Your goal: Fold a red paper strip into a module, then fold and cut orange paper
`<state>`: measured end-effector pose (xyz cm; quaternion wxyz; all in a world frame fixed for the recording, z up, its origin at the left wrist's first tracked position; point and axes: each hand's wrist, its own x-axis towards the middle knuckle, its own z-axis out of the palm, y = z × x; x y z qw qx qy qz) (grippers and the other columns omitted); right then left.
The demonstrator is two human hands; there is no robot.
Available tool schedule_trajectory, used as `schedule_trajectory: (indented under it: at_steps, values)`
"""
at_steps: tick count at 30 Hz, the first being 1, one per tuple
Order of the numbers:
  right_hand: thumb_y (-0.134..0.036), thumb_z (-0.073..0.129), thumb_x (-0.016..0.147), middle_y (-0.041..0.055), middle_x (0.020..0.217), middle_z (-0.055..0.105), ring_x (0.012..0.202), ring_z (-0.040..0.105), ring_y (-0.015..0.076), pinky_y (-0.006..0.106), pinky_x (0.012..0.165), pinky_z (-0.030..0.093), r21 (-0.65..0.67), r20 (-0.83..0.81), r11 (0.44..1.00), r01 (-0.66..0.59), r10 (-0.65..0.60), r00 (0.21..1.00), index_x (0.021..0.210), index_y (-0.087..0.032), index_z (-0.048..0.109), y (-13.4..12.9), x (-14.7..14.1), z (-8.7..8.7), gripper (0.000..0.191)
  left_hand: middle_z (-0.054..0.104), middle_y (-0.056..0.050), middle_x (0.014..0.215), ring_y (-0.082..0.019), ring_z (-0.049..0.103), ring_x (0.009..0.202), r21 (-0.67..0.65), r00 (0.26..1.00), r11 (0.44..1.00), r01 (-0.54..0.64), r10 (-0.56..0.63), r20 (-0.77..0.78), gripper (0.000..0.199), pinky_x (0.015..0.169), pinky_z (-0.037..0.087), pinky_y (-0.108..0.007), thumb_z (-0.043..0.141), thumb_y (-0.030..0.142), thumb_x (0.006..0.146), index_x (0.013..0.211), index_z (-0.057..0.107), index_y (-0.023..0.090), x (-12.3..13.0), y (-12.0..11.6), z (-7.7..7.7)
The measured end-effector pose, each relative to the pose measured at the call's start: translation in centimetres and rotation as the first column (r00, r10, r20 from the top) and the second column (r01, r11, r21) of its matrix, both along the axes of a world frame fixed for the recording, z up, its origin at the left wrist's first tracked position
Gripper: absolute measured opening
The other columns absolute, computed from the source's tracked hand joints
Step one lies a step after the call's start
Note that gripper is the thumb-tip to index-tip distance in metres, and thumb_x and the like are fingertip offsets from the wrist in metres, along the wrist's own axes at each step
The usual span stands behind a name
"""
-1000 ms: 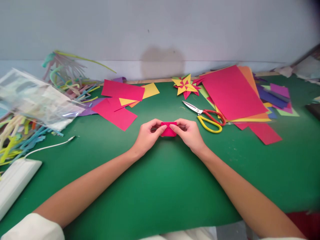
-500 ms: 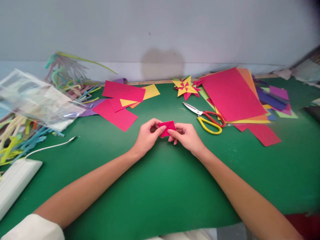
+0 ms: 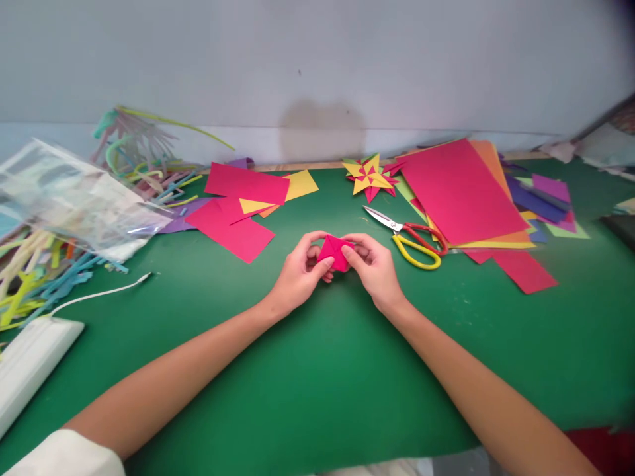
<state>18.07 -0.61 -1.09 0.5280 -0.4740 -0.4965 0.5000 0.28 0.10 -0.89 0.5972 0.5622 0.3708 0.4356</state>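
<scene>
Between my two hands is a small folded piece of red paper (image 3: 336, 251) with crease lines across its face. My left hand (image 3: 303, 271) pinches its left side, thumb on the front and fingers curled behind. On the opposite side my right hand (image 3: 373, 266) grips it, the thumb pressing near its upper right. Fingertips behind the paper are partly hidden. Just right of my right hand lie scissors (image 3: 409, 238) with red and yellow handles, blades parted a little. A folded red and yellow paper star (image 3: 370, 177) rests farther back.
Red sheets (image 3: 238, 231) lie at left behind my hands, and a stack of coloured paper (image 3: 466, 198) at right. Pipe cleaners (image 3: 30, 277), a clear plastic bag (image 3: 74, 192) and a white power strip (image 3: 37, 363) with a cable occupy the left. A wall (image 3: 317, 59) bounds the green table.
The red paper has turned and now shows a more pointed outline with crossing creases. My right hand has moved slightly up, its thumb higher on the paper.
</scene>
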Motion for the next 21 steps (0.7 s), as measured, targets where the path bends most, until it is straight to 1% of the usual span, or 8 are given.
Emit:
schedule_trajectory:
  at_steps: [2,4,6,8,11,14,17,21]
  values:
    - [-0.049,0.077,0.088,0.0029,0.079,0.075,0.067,0.068,0.0178,0.030,0.062,0.056,-0.039,-0.031,0.997,-0.074,0.073,0.997,0.106,-0.019,0.070,0.0,-0.2,-0.2,0.035,0.070,-0.001,0.085,-0.014,0.067,0.066,0.000,0.999,0.999,-0.039,0.039,0.017,0.051,0.065,0.059,-0.027,0.073,0.039,0.095,0.135,0.048,0.021,0.0,0.0,0.0]
    - [-0.050,0.077,0.088,0.0045,0.080,0.076,0.069,0.070,0.0187,0.030,0.061,0.057,-0.056,-0.043,0.991,-0.125,0.123,0.991,0.100,-0.018,0.071,0.0,-0.2,-0.4,0.035,0.071,-0.002,0.086,-0.015,0.068,0.069,0.011,0.999,0.999,-0.048,0.048,0.004,0.049,0.065,0.058,-0.027,0.070,0.041,0.096,0.135,0.049,0.020,0.0,0.0,0.1]
    - [-0.049,0.076,0.089,0.0043,0.078,0.074,0.070,0.070,0.0188,0.030,0.061,0.056,-0.058,-0.017,0.989,-0.138,0.137,0.990,0.096,-0.017,0.072,0.1,0.1,-0.3,0.033,0.071,-0.004,0.093,-0.015,0.069,0.076,0.043,0.998,0.998,-0.040,0.042,-0.038,0.039,0.069,0.058,-0.027,0.063,0.043,0.100,0.130,0.055,0.019,-0.1,0.0,0.3]
    - [-0.047,0.074,0.091,0.0023,0.075,0.072,0.067,0.067,0.0175,0.029,0.061,0.054,-0.041,0.064,0.991,-0.127,0.129,0.990,0.097,-0.018,0.073,0.2,0.5,-0.2,0.030,0.071,-0.006,0.100,-0.015,0.068,0.080,0.073,0.995,0.997,-0.035,0.041,-0.088,0.031,0.072,0.058,-0.027,0.058,0.044,0.103,0.118,0.062,0.018,-0.2,0.0,0.4]
    - [-0.046,0.070,0.096,0.0009,0.075,0.068,0.066,0.062,0.0154,0.028,0.062,0.050,0.030,0.185,0.996,-0.085,0.078,0.980,0.095,-0.020,0.073,0.3,1.0,0.0,0.026,0.070,-0.003,0.089,-0.013,0.066,0.074,0.066,0.989,0.997,-0.041,0.049,-0.137,0.025,0.072,0.056,-0.026,0.064,0.042,0.100,0.098,0.062,0.017,-0.3,0.1,0.5]
    - [-0.047,0.073,0.093,0.0026,0.085,0.071,0.072,0.062,0.0166,0.027,0.062,0.049,0.042,0.143,0.996,-0.082,0.075,0.987,0.099,-0.021,0.073,0.4,0.9,0.0,0.028,0.068,0.000,0.077,-0.014,0.066,0.071,0.024,0.995,0.997,-0.069,0.071,-0.077,0.027,0.072,0.056,-0.027,0.070,0.041,0.096,0.092,0.059,0.017,-0.3,0.5,0.3]
    - [-0.047,0.079,0.086,0.0034,0.082,0.071,0.069,0.060,0.0173,0.028,0.058,0.048,-0.006,0.103,0.990,-0.139,0.139,0.985,0.099,-0.019,0.076,0.3,0.7,0.0,0.031,0.069,-0.003,0.083,-0.015,0.068,0.076,0.001,0.998,0.999,-0.052,0.052,0.026,0.028,0.073,0.060,-0.029,0.072,0.040,0.094,0.097,0.059,0.016,-0.2,0.7,0.0]
    - [-0.045,0.081,0.084,0.0018,0.073,0.067,0.064,0.057,0.0157,0.027,0.053,0.045,-0.058,0.067,0.984,-0.166,0.169,0.983,0.092,-0.018,0.076,0.1,0.7,0.1,0.029,0.071,-0.008,0.110,-0.018,0.070,0.091,0.053,0.998,0.998,-0.047,0.045,0.040,0.041,0.070,0.061,-0.027,0.073,0.037,0.094,0.127,0.056,0.020,-0.1,0.5,0.0]
